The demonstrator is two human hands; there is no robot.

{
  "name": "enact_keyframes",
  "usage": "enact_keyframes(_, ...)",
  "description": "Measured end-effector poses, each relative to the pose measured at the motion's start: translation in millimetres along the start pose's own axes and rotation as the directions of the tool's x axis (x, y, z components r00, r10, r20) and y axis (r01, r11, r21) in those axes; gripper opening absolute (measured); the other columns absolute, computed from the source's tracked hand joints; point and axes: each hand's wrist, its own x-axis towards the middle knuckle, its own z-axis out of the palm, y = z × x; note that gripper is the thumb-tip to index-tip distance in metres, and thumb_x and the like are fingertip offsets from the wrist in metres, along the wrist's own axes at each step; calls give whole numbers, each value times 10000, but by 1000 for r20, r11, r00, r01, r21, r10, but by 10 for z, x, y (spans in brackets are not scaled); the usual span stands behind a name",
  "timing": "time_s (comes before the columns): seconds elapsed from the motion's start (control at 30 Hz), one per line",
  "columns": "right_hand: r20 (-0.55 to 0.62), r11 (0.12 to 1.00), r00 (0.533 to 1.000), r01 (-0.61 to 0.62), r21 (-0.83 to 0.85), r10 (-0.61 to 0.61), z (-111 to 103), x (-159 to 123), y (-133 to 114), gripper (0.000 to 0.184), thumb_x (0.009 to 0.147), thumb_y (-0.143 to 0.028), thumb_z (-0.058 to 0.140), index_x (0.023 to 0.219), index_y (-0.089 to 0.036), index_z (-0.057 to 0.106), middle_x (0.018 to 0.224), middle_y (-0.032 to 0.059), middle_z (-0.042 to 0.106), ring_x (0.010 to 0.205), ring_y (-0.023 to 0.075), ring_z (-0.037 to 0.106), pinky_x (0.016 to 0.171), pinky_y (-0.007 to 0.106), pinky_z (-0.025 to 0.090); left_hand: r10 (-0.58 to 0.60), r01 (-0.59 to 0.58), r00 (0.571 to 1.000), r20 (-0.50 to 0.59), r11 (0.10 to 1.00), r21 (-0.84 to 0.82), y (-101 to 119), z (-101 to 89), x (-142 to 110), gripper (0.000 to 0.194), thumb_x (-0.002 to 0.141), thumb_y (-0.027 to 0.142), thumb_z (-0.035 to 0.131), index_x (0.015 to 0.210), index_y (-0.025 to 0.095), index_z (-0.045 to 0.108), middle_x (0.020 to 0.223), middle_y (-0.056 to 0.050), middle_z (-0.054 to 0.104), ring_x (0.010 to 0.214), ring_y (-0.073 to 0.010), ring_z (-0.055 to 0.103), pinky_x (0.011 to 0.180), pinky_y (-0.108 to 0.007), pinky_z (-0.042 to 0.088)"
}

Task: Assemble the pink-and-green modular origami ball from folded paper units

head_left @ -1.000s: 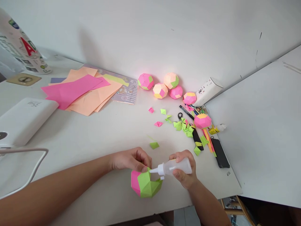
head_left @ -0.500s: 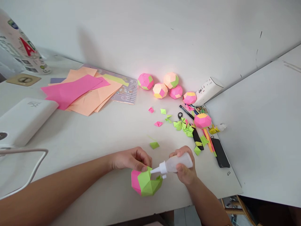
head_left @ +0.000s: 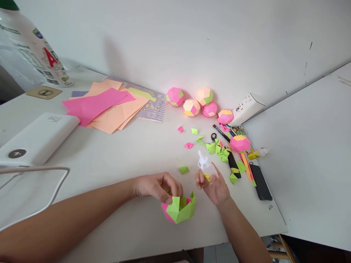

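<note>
A partly open ball of folded green and pink paper (head_left: 181,212) rests low on the desk, its hollow side facing up. My left hand (head_left: 159,186) pinches a green flap on its rim between thumb and fingers. To the right of the ball, my right hand (head_left: 215,188) grips a small white glue bottle (head_left: 208,170), whose nozzle points upward and away from the ball. A single folded green paper piece (head_left: 183,170) lies just beyond my left hand. Farther off sits a heap of green folded pieces (head_left: 219,149), with a few pink ones (head_left: 188,145) beside it.
Several finished paper balls (head_left: 175,96) stand along the wall. Orange and pink paper sheets (head_left: 106,106) lie at the left, near a white power bank (head_left: 41,140) with a cable and a tall bottle (head_left: 41,51). A black phone (head_left: 260,182) lies by the right edge.
My right hand has drawn the glue bottle away from the ball and turned its nozzle upward. The ball has tilted in my left hand, showing more of its hollow. The view has shifted slightly.
</note>
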Motion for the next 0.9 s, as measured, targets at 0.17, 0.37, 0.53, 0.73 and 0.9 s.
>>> enact_keyframes(0.17,61,993,997,60,-102,-54,-8,13,-13,361,693,-469,734,931,-232,603,763,33,587,784,211,537,633,335,438,92,-92,996,-7,995,-44,22,13,21,67,682,215,756,748,210,754,954,-64,639,1051,-256,530,980,-432,383)
enact_keyframes(0.37,-42,917,980,168,-363,-196,-57,49,26,353,887,-498,484,749,-200,613,679,33,584,848,225,575,819,396,430,79,-78,997,16,995,-65,55,36,17,66,700,242,750,720,183,727,926,-64,654,1039,-254,551,1001,-452,371)
enact_keyframes(0.53,-195,884,979,-32,-466,-67,-56,26,106,329,882,-472,518,1027,-196,623,1050,103,659,902,235,626,747,381,500,-24,26,998,53,999,-27,51,44,-1,98,718,258,737,758,172,716,912,-60,677,1011,-247,579,941,-409,433)
enact_keyframes(0.73,-218,931,974,-136,-339,63,60,19,100,402,838,-504,573,1063,-172,605,1145,134,642,953,255,657,756,381,551,-40,40,999,-8,999,-8,62,59,6,120,728,273,729,732,157,697,897,-52,660,952,-237,594,882,-382,454)
enact_keyframes(0.9,-147,915,973,-218,-341,177,111,20,71,382,841,-464,593,1080,-165,597,1091,129,673,1025,272,645,878,430,513,-26,27,996,-85,1000,10,70,76,22,131,725,282,728,712,161,679,851,-39,616,895,-222,586,834,-362,457)
